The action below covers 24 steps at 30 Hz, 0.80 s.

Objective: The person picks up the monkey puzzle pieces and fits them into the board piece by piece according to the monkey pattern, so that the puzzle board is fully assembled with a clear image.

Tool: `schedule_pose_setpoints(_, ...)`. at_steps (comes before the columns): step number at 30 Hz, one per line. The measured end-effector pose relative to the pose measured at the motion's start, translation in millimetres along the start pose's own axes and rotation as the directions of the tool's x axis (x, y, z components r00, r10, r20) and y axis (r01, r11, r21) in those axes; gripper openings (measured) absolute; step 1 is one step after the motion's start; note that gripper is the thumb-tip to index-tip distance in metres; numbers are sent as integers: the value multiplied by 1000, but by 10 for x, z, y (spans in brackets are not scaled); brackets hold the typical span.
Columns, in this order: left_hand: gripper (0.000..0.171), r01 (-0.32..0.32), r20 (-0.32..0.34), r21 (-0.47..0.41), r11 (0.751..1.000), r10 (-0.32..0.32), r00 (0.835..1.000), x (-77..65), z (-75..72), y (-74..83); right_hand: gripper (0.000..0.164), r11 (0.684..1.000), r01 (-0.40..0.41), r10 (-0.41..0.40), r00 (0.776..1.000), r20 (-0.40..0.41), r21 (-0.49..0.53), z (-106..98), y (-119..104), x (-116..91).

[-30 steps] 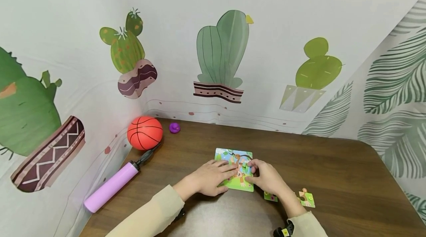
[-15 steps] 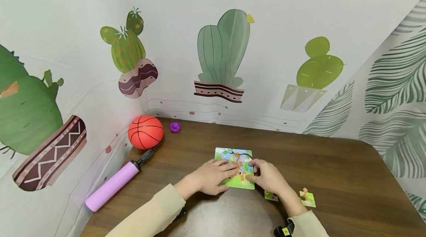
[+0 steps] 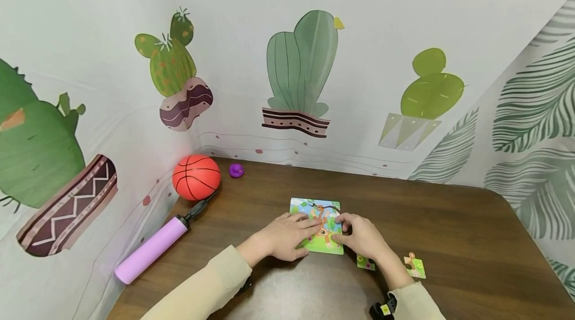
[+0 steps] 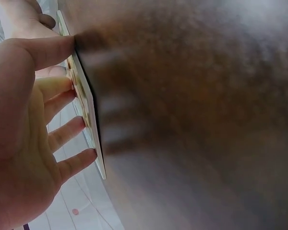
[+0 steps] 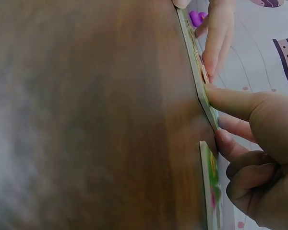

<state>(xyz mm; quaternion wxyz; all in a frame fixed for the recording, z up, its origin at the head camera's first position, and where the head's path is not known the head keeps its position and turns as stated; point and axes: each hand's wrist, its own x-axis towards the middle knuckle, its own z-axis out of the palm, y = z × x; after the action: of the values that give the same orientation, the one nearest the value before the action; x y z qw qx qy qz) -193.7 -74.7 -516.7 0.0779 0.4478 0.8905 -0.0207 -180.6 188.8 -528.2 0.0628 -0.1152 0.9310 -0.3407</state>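
A square jigsaw puzzle [image 3: 324,247] with a monkey picture lies on the table in the head view. My left hand [image 3: 287,237] rests on its left part with fingers spread and fairly straight; the fingertips touch its face in the left wrist view. At the right edge, my right hand [image 3: 363,238] holds a puzzle piece between thumb and index finger, its other fingers curled in the right wrist view. The exact outline of that piece is hidden. One loose puzzle piece [image 3: 365,262] lies beside the right wrist, partly covered, and another loose piece [image 3: 417,267] lies farther right.
A red toy basketball [image 3: 196,177] sits at the table's back left, with a small purple rubber duck [image 3: 236,170] near it. A pink hand pump [image 3: 152,250] lies along the left edge. Behind the wooden table [image 3: 458,230] hangs a cactus-print cloth [image 3: 359,60].
Around the right fingertips, the puzzle's right side has shifted slightly and its picture now lines up more evenly. Both hands stay almost in place.
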Motion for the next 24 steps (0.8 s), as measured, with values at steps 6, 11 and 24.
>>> schedule_pose_setpoints(6, 72, 13, 4, -2, 1000, -13, 1000, 1, 12, 23, 33, 1000, -20, 20, 1000, -4, 6, 36, -16, -16)
schedule_pose_setpoints(11, 71, 4, 4, -1, 1000, -4, 1000, -5, 23, 33, 32, 1000, -22, 22, 1000, 6, 16, 45, -17, -34)
schedule_pose_setpoints(24, 66, -22, 3, -8, 1000, 22, 1000, -44, -58, -10, 35, 1000, -17, 17, 1000, 4, 11, 10, -17, 1)
